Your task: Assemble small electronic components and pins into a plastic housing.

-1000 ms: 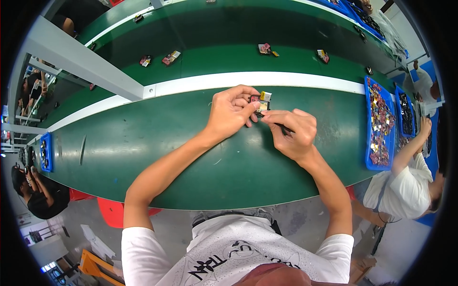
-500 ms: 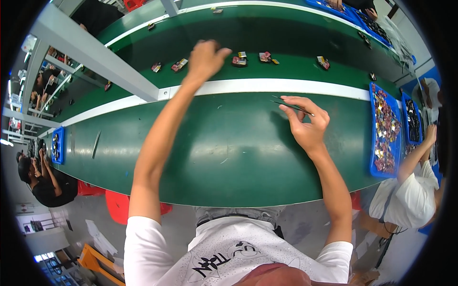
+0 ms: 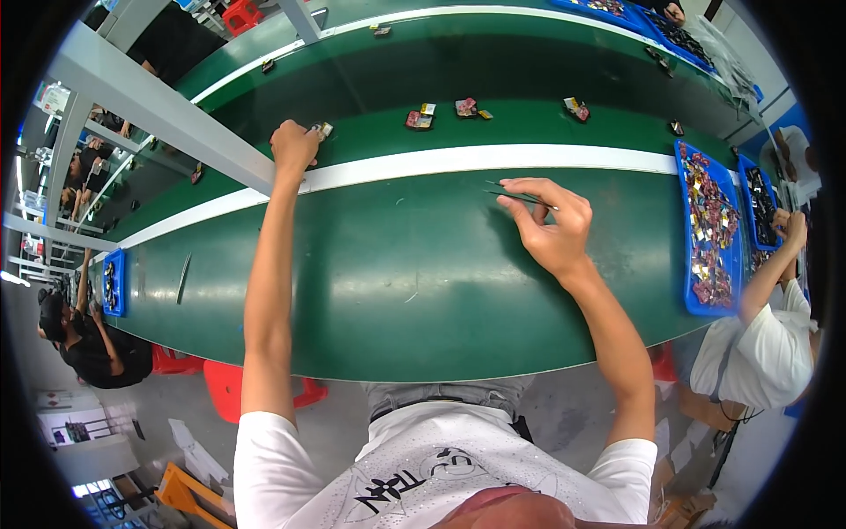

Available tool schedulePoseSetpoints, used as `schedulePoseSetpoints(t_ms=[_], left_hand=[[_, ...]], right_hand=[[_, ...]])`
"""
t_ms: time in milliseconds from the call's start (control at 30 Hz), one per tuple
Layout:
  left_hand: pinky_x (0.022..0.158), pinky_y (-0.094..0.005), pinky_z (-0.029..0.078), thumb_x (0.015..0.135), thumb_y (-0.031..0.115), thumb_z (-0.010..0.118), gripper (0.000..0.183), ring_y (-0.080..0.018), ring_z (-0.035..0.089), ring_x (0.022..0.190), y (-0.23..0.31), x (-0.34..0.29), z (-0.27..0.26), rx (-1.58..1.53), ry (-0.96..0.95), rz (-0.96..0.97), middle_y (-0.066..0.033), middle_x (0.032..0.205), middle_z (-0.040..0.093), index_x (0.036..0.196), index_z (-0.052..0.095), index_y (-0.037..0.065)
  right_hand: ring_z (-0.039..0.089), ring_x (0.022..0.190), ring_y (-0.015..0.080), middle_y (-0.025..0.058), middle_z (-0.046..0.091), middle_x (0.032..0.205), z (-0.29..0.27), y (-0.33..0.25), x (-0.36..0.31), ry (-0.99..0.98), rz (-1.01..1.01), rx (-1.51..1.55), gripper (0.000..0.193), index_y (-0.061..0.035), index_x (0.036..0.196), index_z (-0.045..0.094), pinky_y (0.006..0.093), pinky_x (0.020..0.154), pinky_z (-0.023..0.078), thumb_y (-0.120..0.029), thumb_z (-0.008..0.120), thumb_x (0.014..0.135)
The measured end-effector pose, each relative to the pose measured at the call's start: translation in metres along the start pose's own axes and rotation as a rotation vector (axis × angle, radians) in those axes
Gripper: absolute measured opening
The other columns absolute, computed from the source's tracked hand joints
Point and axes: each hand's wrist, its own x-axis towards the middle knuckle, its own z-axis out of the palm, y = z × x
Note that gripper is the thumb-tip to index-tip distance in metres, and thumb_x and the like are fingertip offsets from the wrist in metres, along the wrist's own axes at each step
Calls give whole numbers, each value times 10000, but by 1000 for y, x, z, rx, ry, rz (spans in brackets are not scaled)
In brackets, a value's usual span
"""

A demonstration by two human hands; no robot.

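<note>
My left hand reaches over the near edge of the dark green belt by the grey post. Its fingers curl downward, and what lies under them is hidden. Right beside its thumb is a small yellow-and-dark part. My right hand hovers over the green table, pinching dark tweezers whose tips point left and stand slightly apart, with nothing between them. Further right along the belt lie a red, yellow and dark part, a reddish part with a small yellow piece, and another such part.
A white rail divides the table from the belt. Blue trays of small parts stand at right and far left. The slanting grey post rises near my left hand. Another tweezers-like tool lies at left. Co-workers sit on both sides.
My left hand has moved left and nearer, down onto the belt's edge beside the post. Parts on the belt have shifted left. My right hand still holds the tweezers, slightly further left.
</note>
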Motion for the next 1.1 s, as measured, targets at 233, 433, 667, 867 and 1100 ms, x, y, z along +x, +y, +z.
schedulePoseSetpoints(t_ms=[233, 433, 667, 867, 1100], left_hand=[[535, -316, 521, 898, 118, 709, 146, -197, 678, 573, 9, -28, 3, -210, 183, 340, -135, 749, 717, 915, 665, -20], [451, -233, 413, 929, 37, 693, 90, -68, 555, 526, 101, -146, 10, -781, -440, 284, -76, 761, 702, 969, 674, -41], [461, -235, 425, 930, 17, 687, 93, -63, 548, 522, 106, -183, 38, -741, -460, 435, -65, 745, 690, 982, 667, -56], [469, -239, 439, 941, 18, 679, 91, -76, 572, 531, 107, -192, 47, -808, -405, 446, -72, 750, 692, 992, 656, -52], [443, -237, 438, 963, 41, 674, 112, -80, 586, 530, 105, -196, 50, -813, -389, 455, -66, 747, 689, 1033, 647, -43]], right_hand=[[361, 446, 26, -1, 714, 750, 2, -9, 4, -17, 241, 150, 165, -39, 941, 762, 221, 450, 298, -3, 828, 794], [387, 527, -16, -18, 674, 780, -10, -10, 9, -54, 716, 501, 113, 20, 903, 724, 174, 495, 307, -1, 814, 838], [387, 530, -19, -10, 675, 798, 2, -12, 3, -25, 566, 430, 133, 23, 897, 718, 178, 480, 288, 8, 825, 820], [380, 525, -19, -14, 670, 782, 3, -9, -1, -82, 528, 319, 142, 28, 902, 724, 185, 467, 279, -4, 831, 815], [373, 526, -23, -31, 638, 732, 5, -12, -2, -106, 601, 339, 150, 21, 909, 723, 181, 470, 261, -13, 836, 816]])
